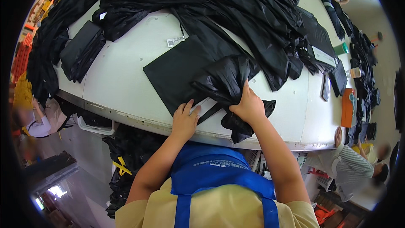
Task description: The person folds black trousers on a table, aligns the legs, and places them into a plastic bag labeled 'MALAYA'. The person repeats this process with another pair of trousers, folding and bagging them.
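1. A flat black bag was laid near the front edge of the white table.
2. The left hand was pressed open on the bag's near corner, gripping nothing, apparently to steady it.
3. The right hand was closed around a crumpled black plastic wrap at the bag's right side.
4. A black pile lay behind the bag.

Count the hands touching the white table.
3: the left hand pressing the flat black bag near the table edge, the right hand gripping crumpled black plastic, a co-worker's hand at right. Others may be hidden.
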Action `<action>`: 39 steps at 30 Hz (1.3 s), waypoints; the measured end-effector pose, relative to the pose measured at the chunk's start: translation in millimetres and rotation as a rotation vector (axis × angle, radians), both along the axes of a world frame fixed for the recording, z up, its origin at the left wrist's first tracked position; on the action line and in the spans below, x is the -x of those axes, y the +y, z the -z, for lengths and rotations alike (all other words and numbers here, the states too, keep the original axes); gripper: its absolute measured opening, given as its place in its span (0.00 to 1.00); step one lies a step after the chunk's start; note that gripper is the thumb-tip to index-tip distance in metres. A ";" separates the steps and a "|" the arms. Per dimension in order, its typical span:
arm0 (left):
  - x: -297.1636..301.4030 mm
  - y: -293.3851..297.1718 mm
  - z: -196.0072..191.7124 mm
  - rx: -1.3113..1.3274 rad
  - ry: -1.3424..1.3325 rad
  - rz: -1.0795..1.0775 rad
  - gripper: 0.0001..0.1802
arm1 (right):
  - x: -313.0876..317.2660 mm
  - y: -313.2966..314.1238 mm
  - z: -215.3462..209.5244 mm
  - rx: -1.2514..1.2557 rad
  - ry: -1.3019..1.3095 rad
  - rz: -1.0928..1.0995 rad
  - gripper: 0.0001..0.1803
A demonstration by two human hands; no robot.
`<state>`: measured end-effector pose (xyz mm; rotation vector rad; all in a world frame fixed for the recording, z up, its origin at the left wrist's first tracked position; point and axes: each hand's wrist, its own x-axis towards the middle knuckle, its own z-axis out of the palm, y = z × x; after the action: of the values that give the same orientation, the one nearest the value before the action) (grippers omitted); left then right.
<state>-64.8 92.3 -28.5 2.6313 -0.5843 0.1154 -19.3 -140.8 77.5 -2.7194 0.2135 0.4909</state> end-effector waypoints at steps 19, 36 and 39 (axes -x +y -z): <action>-21.6 27.3 -63.5 0.142 0.063 -0.013 0.26 | -9.6 12.8 0.4 0.190 0.081 -0.443 0.55; -50.3 12.1 -37.0 0.820 0.148 -0.034 0.32 | -8.6 26.2 -30.3 -1.091 -0.044 0.138 0.39; -47.7 1.6 -38.5 0.926 0.318 -0.086 0.28 | -17.1 24.0 -30.8 -1.072 -0.246 0.184 0.34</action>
<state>-17.1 93.9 10.0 1.7192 -0.2159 -0.0124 -2.2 -116.7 108.3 -1.6644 0.0864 0.1294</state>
